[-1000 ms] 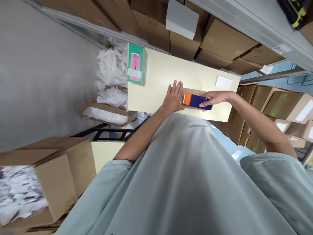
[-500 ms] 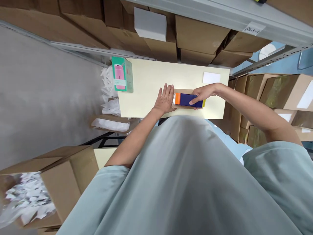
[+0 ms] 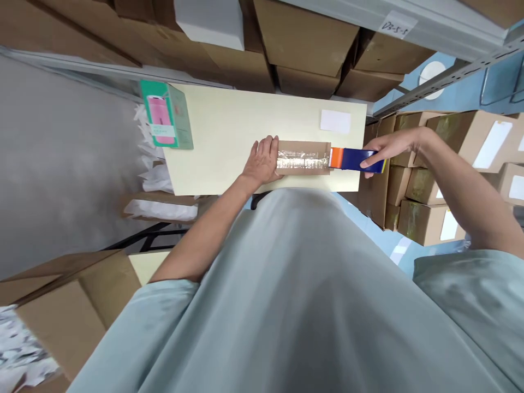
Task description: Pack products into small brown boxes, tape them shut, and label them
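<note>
A small brown cardboard box [image 3: 303, 146] lies on the pale tabletop [image 3: 221, 125], with a shiny strip of clear packing tape along its top. My left hand [image 3: 262, 161] holds the box's left end, fingers along the side and thumb near the front corner. In my right hand [image 3: 379, 153] is a dark blue and orange tape dispenser [image 3: 352, 159], its orange end at the box's right edge. The fingers wrap the dispenser's far right part, beyond the table edge.
A green box with a pink cup picture [image 3: 161, 117] stands at the table's left end. A white paper [image 3: 335, 121] lies at the back right. Shelved cartons [image 3: 307, 38] line the back, and stacked cartons [image 3: 426, 185] stand right. Lower left is an open carton [image 3: 61, 322] with shredded paper.
My right hand has drawn the tape dispenser rightward along the box to its right end, and tape now shows on top. My left hand stays at the left end. The view has shifted.
</note>
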`<action>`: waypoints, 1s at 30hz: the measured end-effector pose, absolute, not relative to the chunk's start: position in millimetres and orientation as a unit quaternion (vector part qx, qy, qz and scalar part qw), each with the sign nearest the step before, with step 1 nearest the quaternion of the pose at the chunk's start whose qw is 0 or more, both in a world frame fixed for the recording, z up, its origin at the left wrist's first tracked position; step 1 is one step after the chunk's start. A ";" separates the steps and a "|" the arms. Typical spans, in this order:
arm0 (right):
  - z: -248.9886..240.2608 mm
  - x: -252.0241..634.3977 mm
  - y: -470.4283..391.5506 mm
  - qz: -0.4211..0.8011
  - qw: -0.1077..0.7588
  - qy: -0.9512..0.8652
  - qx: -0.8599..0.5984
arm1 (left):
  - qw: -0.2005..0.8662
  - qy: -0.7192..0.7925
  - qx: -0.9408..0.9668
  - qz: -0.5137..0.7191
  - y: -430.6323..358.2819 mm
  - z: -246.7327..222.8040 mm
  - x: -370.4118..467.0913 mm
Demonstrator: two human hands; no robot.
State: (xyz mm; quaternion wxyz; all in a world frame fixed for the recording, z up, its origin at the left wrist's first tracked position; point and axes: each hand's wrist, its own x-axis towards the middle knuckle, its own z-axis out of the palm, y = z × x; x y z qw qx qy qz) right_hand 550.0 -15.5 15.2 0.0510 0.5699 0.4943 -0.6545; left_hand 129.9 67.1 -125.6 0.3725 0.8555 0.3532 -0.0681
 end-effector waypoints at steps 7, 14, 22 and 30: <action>-7.9 588.1 -31.6 -0.664 0.134 0.469 0.567 | 0.365 0.360 0.856 -0.064 65.3 -126.8 133.3; -56.8 576.4 -37.6 -0.601 0.080 0.491 0.625 | 0.346 0.358 0.864 -0.071 64.1 -121.5 135.8; -31.3 516.4 -23.0 -0.645 0.182 0.458 0.584 | 0.252 0.343 0.892 -0.153 86.7 -122.3 74.5; -41.8 468.3 1.6 -0.669 0.233 0.487 0.511 | 0.204 0.358 0.881 -0.233 109.3 -112.6 31.1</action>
